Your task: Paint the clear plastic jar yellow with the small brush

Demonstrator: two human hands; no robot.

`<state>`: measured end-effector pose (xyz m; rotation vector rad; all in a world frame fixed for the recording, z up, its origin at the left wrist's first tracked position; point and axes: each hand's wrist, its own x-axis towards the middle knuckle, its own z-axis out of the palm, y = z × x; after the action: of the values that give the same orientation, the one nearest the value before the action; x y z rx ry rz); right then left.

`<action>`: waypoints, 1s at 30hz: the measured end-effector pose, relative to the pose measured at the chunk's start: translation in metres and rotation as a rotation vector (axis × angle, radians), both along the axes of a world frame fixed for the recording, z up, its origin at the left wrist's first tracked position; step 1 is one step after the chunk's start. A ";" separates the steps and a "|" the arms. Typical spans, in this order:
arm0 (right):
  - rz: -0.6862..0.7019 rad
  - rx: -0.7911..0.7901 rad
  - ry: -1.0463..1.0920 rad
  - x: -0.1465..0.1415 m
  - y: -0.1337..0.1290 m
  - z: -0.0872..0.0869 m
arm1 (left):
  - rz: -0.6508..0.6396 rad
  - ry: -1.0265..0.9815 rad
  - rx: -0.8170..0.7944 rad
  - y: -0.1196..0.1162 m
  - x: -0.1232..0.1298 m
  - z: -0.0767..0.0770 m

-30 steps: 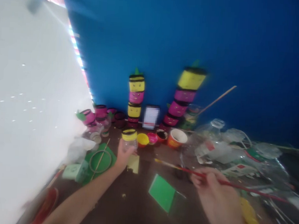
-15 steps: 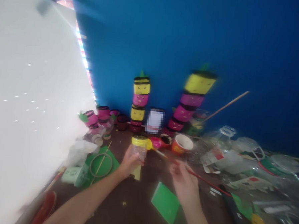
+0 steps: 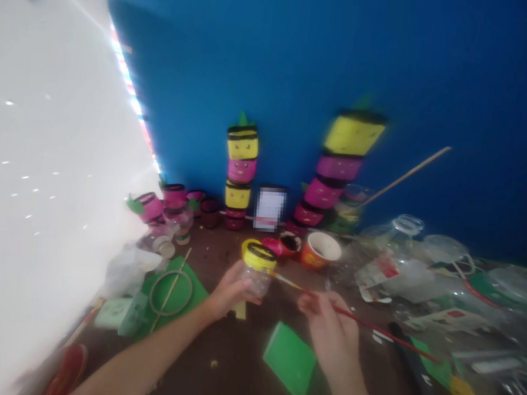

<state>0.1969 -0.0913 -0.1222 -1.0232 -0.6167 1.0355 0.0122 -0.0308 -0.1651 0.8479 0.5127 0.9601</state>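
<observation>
Our left hand [image 3: 234, 290] grips a yellow-banded jar [image 3: 257, 280] mid-frame; our right hand [image 3: 332, 328] holds a red paintbrush [image 3: 371, 326] to it.

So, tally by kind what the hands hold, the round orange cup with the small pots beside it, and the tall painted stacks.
Clear jar with yellow rim, in the left hand: 1
Red-handled paintbrush, in the right hand: 1
Orange cup with white interior: 1
Small pots, yellow (partly hidden), pink and red: 3
Tall yellow-and-pink stacks: 2
Total: 8
</observation>
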 end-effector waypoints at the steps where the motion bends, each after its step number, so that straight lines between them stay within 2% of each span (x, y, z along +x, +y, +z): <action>1: -0.009 0.005 -0.010 0.001 -0.001 0.000 | -0.005 -0.001 -0.008 0.000 0.000 0.000; 9: -0.017 0.019 -0.059 0.000 -0.001 -0.003 | 0.059 0.052 -0.011 -0.002 0.003 0.001; 20: -0.033 0.021 -0.052 -0.001 0.001 -0.005 | 0.036 0.068 0.002 -0.001 0.002 -0.002; 24: -0.058 0.054 -0.040 0.005 0.002 -0.008 | 0.060 0.064 -0.012 -0.001 0.002 0.002; 30: 0.000 0.077 -0.010 0.003 -0.001 -0.004 | 0.062 0.078 -0.002 -0.002 0.001 0.006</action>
<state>0.2002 -0.0918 -0.1263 -0.9619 -0.6596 0.9999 0.0130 -0.0328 -0.1593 0.8745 0.6100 0.9854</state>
